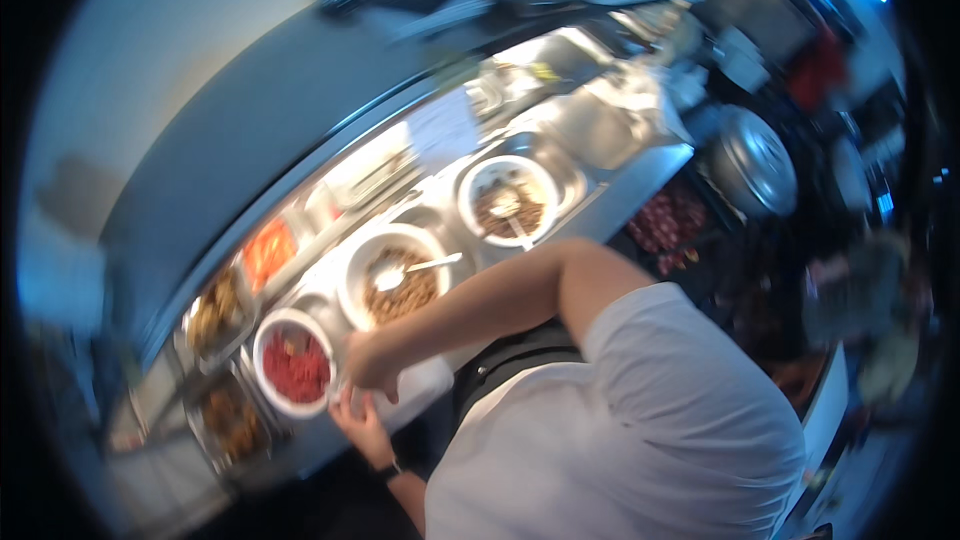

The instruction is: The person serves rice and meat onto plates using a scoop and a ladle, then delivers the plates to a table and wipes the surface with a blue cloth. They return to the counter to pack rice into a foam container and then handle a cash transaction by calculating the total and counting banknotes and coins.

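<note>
Blurred by motion, my right hand (371, 364) reaches across to the right rim of a white bowl (264, 388) filled with red shredded food (296, 369). Close below it is my left hand (364, 424), fingers raised by the same bowl, a dark band (388, 471) on its wrist. Whether either hand holds something is not clear. A pale flat surface (427, 384) lies beside the right hand. Beyond the right forearm stands a white round container (352, 270) of brown minced food, with a light-handled spoon (431, 264) in it.
Another white container (466, 202) of dark food holds a utensil. Metal trays with orange food (268, 251), yellowish pieces (216, 315) and brown pieces (232, 424) line the left. A paper sheet (444, 127) hangs over the counter. A large lidded pot (754, 161) stands at right.
</note>
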